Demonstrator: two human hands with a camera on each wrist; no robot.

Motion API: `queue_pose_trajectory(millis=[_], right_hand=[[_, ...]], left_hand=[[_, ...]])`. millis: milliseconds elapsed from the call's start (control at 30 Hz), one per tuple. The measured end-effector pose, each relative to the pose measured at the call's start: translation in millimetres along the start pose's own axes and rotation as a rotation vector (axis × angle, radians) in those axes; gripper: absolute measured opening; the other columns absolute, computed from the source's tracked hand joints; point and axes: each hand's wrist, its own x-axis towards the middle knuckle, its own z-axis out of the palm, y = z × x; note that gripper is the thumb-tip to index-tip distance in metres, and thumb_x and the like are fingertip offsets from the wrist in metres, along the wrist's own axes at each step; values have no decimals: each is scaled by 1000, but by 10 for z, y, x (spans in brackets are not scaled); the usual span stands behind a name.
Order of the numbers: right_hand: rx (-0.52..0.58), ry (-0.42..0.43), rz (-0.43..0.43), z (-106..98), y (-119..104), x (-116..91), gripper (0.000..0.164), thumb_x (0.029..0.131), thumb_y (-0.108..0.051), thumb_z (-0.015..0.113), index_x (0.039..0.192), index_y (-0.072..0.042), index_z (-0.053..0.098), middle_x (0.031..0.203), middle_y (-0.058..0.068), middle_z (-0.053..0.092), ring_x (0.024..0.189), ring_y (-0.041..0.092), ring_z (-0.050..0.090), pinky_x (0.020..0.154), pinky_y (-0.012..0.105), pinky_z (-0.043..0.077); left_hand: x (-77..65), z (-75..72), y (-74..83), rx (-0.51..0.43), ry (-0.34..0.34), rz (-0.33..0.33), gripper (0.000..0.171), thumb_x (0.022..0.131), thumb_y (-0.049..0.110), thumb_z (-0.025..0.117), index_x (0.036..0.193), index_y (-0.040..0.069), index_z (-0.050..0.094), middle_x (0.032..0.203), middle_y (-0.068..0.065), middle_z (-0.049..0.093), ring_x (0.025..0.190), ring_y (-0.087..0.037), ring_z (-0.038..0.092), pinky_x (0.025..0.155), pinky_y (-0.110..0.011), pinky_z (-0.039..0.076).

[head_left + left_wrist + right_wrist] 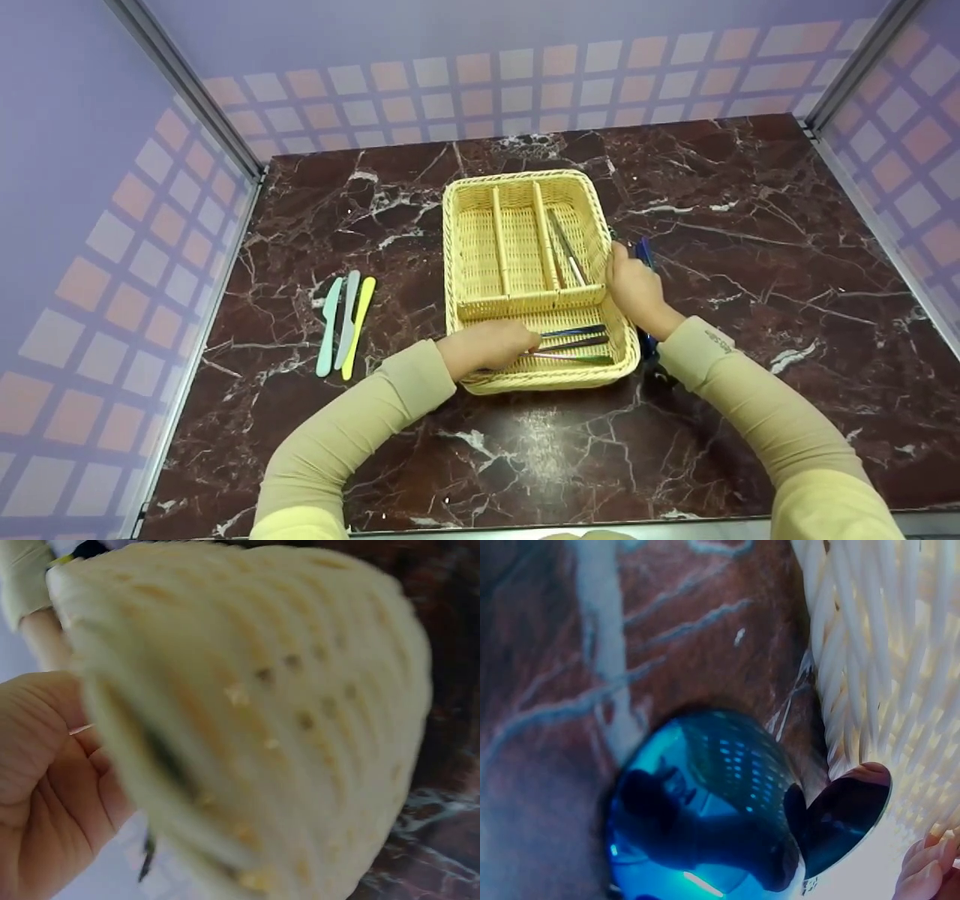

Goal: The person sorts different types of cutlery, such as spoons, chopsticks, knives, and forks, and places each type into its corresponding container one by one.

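1. Basket: the woven basket is standing on the dark marbled tabletop, near its middle, with three long compartments at the rear and one wide compartment at the front.
2. Left hand: the left hand is reaching over the front compartment, its curled fingers pinching slim utensils. The blue, black and green-tinted ends of these are pointing toward the basket's right wall.
3. Right hand: the right hand is gripping the basket's right side; in the right wrist view its fingertips are showing close to the weave.
4. Right-side items: a glossy blue round piece and a darker oval piece are lying just beside the basket's outer wall, partly overlapping.
5. Rear right compartment: a dark-and-silver utensil is lying lengthwise inside.
6. Left-side items: a mint knife, a grey knife and a yellow knife are lying side by side on the tabletop, well apart from the basket.
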Motion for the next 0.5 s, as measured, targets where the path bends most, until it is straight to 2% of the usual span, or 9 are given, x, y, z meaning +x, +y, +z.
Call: queue_pose_trajectory(millis=[167,267,500], right_hand=[[-4,8,-11,-9,4,-4,40,99,-24,29,127,1,44,78,31,61,63,45,60,54,57,44],[0,8,-6,-11,5,-2,40,99,-24,30,128,0,44,79,31,62,65,45,60,56,57,44],[11,-5,2,-12,-8,2,41,99,-25,29,128,1,44,83,31,62,69,46,60,58,58,44]], left_hand=[[34,64,-7,64,-40,-10,13,88,-2,52,94,6,60,86,-9,64,78,-21,61,72,-29,49],[56,81,-12,65,-60,-2,12,89,-1,52,94,6,60,89,-8,64,81,-21,60,73,-29,49],[66,62,-11,-1,-106,-2,31,85,-8,49,108,8,62,107,-8,65,97,-21,61,84,-29,48]])
